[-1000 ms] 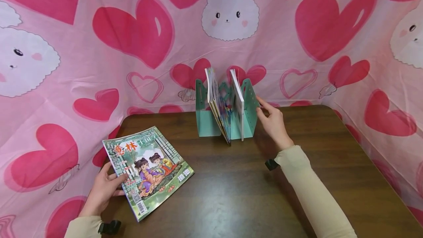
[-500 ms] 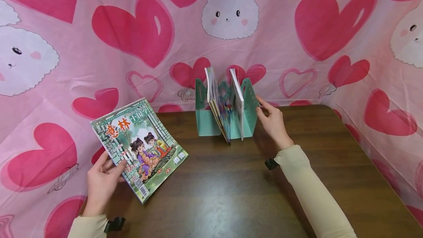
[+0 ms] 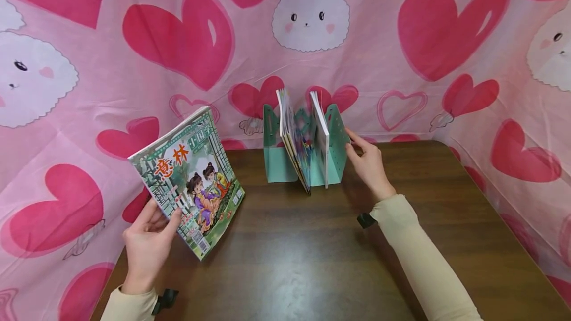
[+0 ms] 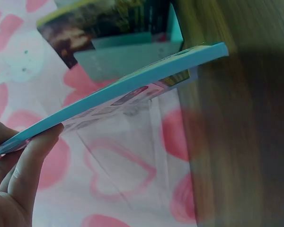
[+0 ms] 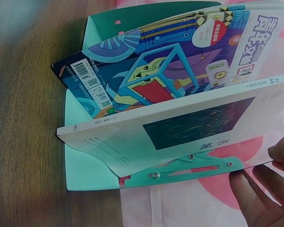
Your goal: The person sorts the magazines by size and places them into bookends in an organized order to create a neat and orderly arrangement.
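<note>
My left hand [image 3: 149, 241] grips a green illustrated magazine [image 3: 200, 182] by its left edge, thumb on the cover and fingers behind. The magazine is tilted up in the air over the left of the table; its light-blue spine [image 4: 113, 92] crosses the left wrist view. At the table's back stands a teal metal book rack [image 3: 281, 167]. Inside lean several magazines [image 3: 292, 137] on the left and a white magazine [image 5: 189, 127] on the right. My right hand [image 3: 368, 162] pinches the rack's right side panel [image 5: 199, 175] between thumb and fingers.
The dark wooden table [image 3: 303, 251] ends at a pink cloth backdrop [image 3: 250, 48] with hearts and rabbits, which hangs behind and along both sides. A black strap piece [image 3: 165, 301] sits at the left wrist, another [image 3: 366, 220] at the right.
My left hand has raised the green magazine off its low position and tipped it more upright, with the hand shifting up and slightly right. The right hand stays at the rack.
</note>
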A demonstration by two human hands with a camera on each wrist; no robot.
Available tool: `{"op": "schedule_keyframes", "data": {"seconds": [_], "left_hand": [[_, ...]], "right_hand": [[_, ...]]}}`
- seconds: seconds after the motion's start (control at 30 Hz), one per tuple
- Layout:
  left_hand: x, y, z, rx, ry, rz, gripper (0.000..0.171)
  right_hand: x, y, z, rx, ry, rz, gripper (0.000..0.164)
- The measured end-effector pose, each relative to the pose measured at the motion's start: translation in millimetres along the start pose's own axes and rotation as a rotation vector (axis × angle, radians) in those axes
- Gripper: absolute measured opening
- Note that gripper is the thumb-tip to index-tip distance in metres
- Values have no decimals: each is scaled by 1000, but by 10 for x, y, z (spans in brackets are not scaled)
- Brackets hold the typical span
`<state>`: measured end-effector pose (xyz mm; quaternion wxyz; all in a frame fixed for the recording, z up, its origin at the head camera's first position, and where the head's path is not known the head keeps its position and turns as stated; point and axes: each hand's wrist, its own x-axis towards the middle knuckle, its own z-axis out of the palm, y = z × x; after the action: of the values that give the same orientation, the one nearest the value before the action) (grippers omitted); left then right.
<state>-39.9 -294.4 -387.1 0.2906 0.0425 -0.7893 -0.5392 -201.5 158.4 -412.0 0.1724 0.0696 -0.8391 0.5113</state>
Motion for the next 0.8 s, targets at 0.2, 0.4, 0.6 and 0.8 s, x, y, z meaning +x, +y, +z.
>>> {"op": "schedule_keyframes", "data": {"seconds": [0.2, 0.4, 0.6, 0.8], "left_hand": [[-85, 122, 129, -94, -45, 61, 53], [-158, 255, 247, -197, -100, 137, 53], [-184, 363, 355, -188, -154, 175, 52], [-187, 393, 514, -170, -177, 190, 51]], "right_hand": [[3, -8, 0, 1, 7, 0, 45], [-2, -20, -5, 11, -3, 6, 46], [2, -21, -9, 10, 7, 2, 45], [1, -29, -6, 14, 8, 5, 45]]}}
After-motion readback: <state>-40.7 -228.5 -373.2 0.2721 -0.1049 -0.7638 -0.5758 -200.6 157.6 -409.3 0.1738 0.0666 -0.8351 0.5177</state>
